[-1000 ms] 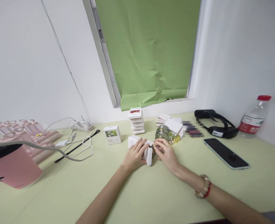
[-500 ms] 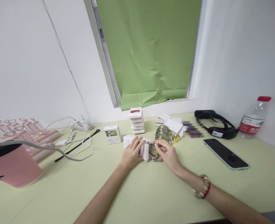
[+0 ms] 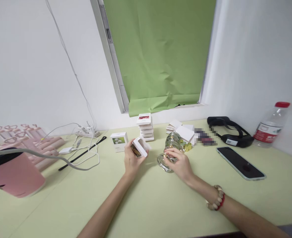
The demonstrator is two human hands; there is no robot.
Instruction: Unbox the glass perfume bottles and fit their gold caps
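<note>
My left hand [image 3: 131, 161] is closed round a small white carton [image 3: 141, 148], held tilted above the table. The carton's end is open towards me and something brownish shows inside. To its right, my right hand [image 3: 179, 163] has its fingers pinched at the top of a round clear glass bottle [image 3: 163, 164], which leans a little on the table. Its neck is hidden by the fingers. Several more glass bottles [image 3: 172, 140] stand in a row just behind, with gold caps [image 3: 186, 146] beside them. A white carton with a flower picture [image 3: 119, 141] stands left of my left hand.
Stacked white boxes [image 3: 146, 127] and flat white cartons [image 3: 185, 134] lie at the back. On the right are a phone [image 3: 241, 163], a black headset [image 3: 231, 134] and a water bottle [image 3: 268, 129]. Cables [image 3: 91, 148], pink tubes [image 3: 49, 147] and a pink cup [image 3: 17, 175] fill the left.
My left hand has lifted the carton off the table and turned it, moving it left, away from the glass bottle. The right hand has stayed at the bottle, which now shows more fully.
</note>
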